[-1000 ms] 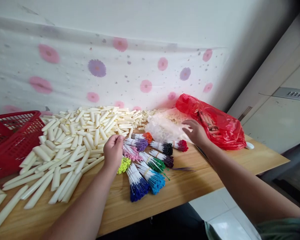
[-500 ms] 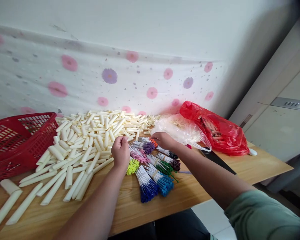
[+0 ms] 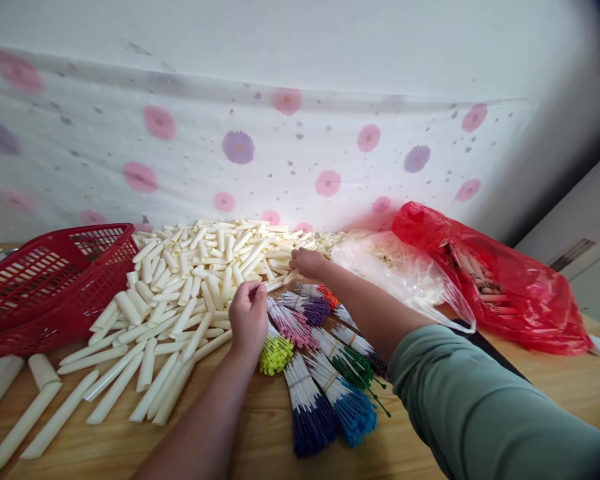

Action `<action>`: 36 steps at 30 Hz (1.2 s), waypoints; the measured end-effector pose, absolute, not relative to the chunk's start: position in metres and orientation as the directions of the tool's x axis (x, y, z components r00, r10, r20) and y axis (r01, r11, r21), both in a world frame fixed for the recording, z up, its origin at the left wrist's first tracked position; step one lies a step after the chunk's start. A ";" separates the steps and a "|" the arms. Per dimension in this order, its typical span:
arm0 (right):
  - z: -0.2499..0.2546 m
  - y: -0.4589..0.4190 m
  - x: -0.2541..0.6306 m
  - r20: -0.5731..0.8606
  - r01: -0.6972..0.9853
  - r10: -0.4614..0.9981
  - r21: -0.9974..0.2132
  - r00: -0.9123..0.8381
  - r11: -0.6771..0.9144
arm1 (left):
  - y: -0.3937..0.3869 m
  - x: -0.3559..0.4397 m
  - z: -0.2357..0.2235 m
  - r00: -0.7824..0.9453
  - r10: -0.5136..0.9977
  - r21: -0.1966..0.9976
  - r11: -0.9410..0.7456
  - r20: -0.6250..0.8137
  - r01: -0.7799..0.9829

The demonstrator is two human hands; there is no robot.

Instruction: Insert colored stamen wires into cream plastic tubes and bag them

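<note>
My left hand is curled closed beside the bundles of thin white sticks; whatever it may hold is hidden. My right hand reaches farther back, its fingers bent down at the edge of the heap of cream tubes. What its fingertips grip, if anything, is too small to make out. Between and below my arms lie several tied bundles with coloured ends: a yellow bundle, a pink bundle, a purple bundle, a dark blue bundle, a light blue bundle and a green bundle.
A red plastic basket stands at the left. Longer cream tubes lie across the wooden table. To the right are a clear plastic bag and a red plastic bag with pieces inside. A flowered sheet covers the wall behind.
My right hand has moved left and away from me, from over the bundles to the edge of the tube heap. My left hand stays closed in about the same place. The view has shifted slightly.
</note>
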State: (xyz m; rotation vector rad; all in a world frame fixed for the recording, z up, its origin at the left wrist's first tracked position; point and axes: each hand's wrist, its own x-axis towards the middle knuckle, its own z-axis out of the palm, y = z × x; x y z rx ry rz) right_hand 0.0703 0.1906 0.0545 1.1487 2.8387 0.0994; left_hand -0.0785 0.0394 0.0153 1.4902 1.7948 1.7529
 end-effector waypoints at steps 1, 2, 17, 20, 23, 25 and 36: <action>0.062 0.186 0.073 -0.021 0.674 0.677 0.079 -0.736 0.735 | 0.039 -0.080 0.020 -0.433 0.750 0.813 -0.233 0.500 0.533; 0.070 0.180 0.076 0.005 0.652 0.653 0.063 -0.757 0.755 | 0.038 -0.080 0.024 -0.387 0.748 0.765 -0.241 0.539 0.598; 0.045 0.183 0.094 -0.055 0.891 0.892 -0.110 -0.449 0.441 | 0.048 -0.090 0.020 -0.208 0.930 0.795 -0.127 0.304 0.593; 0.042 0.181 0.093 -0.020 0.885 0.899 -0.187 -0.437 0.426 | 0.044 -0.084 0.022 -0.148 0.940 0.807 -0.176 0.308 0.564; 0.054 0.165 0.098 0.114 0.815 0.874 -0.320 -0.472 0.482 | 0.041 -0.079 0.023 -0.121 0.941 0.795 -0.192 0.315 0.576; 0.062 0.145 0.107 0.224 0.726 0.839 -0.422 -0.496 0.543 | 0.038 -0.077 0.022 -0.109 0.937 0.775 -0.205 0.331 0.598; 0.048 0.043 0.164 0.557 0.145 0.719 -0.739 -0.416 0.658 | 0.016 -0.052 0.030 0.314 0.875 0.585 -0.481 0.369 0.653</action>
